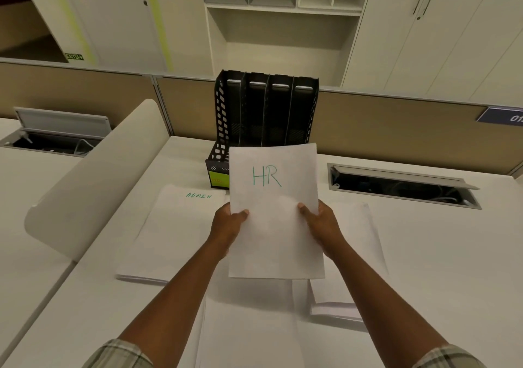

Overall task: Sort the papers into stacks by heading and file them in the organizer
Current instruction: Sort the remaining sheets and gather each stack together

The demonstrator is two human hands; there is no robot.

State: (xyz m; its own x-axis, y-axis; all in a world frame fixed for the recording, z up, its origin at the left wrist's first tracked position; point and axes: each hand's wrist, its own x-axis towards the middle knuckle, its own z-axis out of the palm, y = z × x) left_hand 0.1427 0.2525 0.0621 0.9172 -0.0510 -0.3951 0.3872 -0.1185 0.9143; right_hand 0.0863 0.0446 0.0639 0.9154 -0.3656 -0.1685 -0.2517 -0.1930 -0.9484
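Observation:
I hold a white paper headed "HR" [273, 212] in green up above the desk, in front of the black organizer [266, 110]. My left hand [227, 223] pinches its left edge and my right hand [321, 223] pinches its right edge, thumbs on the front. On the desk at the left lies a stack headed "ADMIN" [175, 231]. Another white stack [353, 254] lies at the right, its heading hidden by the held paper. More white paper [249, 325] lies on the desk under my forearms. The organizer has several upright slots and a green label [218, 179] on its front.
A curved white divider panel [93, 175] rises at the left. Open cable hatches sit in the desk at the right [402, 185] and far left [53, 138]. A tan partition [396, 124] runs behind the organizer, with white cupboards and shelves beyond.

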